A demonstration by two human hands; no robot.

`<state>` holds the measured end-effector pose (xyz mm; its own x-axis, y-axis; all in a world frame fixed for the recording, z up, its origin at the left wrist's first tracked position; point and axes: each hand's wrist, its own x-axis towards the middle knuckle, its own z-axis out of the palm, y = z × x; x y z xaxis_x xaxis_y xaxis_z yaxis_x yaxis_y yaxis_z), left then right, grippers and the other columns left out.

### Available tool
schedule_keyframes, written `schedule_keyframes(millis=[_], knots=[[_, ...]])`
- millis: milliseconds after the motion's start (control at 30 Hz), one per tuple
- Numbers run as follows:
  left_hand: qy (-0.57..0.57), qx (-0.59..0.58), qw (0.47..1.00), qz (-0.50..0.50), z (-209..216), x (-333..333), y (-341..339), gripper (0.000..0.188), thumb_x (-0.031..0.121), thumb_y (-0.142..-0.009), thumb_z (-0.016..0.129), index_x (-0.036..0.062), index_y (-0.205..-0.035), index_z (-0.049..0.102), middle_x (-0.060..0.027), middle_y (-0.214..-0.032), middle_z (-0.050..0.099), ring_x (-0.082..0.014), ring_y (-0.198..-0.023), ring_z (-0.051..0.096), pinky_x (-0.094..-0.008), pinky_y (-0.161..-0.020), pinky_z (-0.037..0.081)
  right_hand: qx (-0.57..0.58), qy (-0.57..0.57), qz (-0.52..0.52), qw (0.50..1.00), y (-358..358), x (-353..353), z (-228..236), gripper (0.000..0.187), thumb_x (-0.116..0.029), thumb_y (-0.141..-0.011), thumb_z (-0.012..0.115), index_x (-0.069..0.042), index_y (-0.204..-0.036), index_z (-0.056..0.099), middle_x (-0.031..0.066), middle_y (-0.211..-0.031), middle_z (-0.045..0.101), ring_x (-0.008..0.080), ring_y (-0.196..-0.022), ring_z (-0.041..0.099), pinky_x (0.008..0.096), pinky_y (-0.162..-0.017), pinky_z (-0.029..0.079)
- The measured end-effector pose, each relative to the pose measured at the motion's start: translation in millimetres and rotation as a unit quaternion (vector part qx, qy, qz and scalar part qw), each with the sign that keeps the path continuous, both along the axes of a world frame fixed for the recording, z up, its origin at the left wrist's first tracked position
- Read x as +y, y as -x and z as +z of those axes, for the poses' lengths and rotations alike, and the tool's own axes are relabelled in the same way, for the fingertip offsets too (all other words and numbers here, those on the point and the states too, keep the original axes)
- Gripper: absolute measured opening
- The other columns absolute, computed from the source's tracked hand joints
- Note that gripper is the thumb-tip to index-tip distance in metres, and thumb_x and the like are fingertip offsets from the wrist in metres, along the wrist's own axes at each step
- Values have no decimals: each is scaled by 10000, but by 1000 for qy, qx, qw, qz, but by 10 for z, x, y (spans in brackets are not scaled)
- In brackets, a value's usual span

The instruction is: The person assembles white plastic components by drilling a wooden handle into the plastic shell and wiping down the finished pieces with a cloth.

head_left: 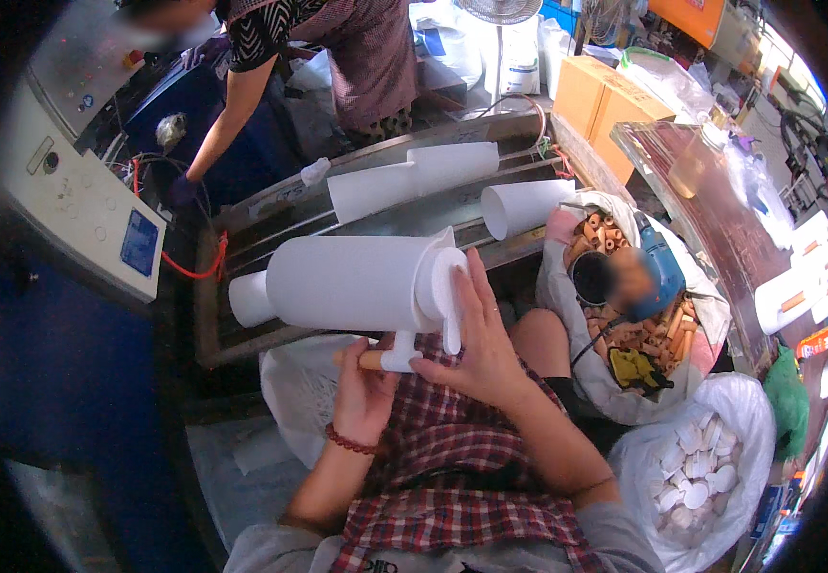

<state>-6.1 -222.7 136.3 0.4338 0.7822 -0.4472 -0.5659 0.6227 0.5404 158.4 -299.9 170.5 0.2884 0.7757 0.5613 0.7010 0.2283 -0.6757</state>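
Note:
In front of me I hold a thick white foam-like cylinder (352, 284), lying sideways, with a narrower white end (251, 299) sticking out at its left. A white bracket joins its right side to a short wooden handle (370, 360) below. My left hand (364, 396) is closed around this handle. My right hand (483, 334) grips the cylinder's right end, its fingers along the end face and its thumb by the white sleeve on the handle. The left palm partly hides the handle's far end.
Beyond my hands stands a metal-and-wood frame carrying white foam tubes (373, 191) and a foam cup shape (519, 210). A sack (567, 277) of wooden pieces with a blue power tool (660, 267) is at right, above a bag (758, 411) of white discs. Another person (366, 67) leans over at the far left.

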Motion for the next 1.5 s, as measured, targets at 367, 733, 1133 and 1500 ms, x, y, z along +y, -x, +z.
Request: schedule_keyframes(millis=[367, 733, 1133, 1500], knots=[[-14, 57, 997, -45, -157, -139, 101, 163, 221, -883, 578, 91, -970, 534, -97, -990, 652, -174, -915, 635, -271, -729, 530, -156, 66, 59, 984, -510, -293, 132, 458, -179, -637, 779, -82, -990, 504, 102, -1347, 448, 310, -1100, 544, 359, -716, 523], [-13, 85, 996, -28, -43, -133, 21, 173, 216, -901, 541, 74, -997, 514, -154, -1034, 643, -187, -911, 636, -242, -650, 547, 14, 44, 61, 997, -454, -283, -13, 697, -133, -675, 756, -51, -1281, 423, 182, -1302, 407, 359, -1069, 532, 381, -848, 498], [-58, 86, 993, -55, -105, -214, 82, 215, 203, -900, 542, 40, -1040, 527, -164, -1075, 628, -208, -900, 640, -274, -591, 552, 116, 336, -44, 934, -605, -212, -48, 416, -405, -895, 526, -37, -1074, 599, 110, -781, 674, 235, -757, 674, 321, -643, 505], [-16, 117, 991, -65, -126, -212, 126, 279, 213, -900, 546, 8, -1082, 490, -197, -1089, 616, -229, -884, 648, -258, -566, 560, 49, 67, -133, 988, -521, -240, -271, 302, -151, -880, 582, -54, -1155, 502, 118, -855, 658, 288, -703, 647, 365, -632, 499]])
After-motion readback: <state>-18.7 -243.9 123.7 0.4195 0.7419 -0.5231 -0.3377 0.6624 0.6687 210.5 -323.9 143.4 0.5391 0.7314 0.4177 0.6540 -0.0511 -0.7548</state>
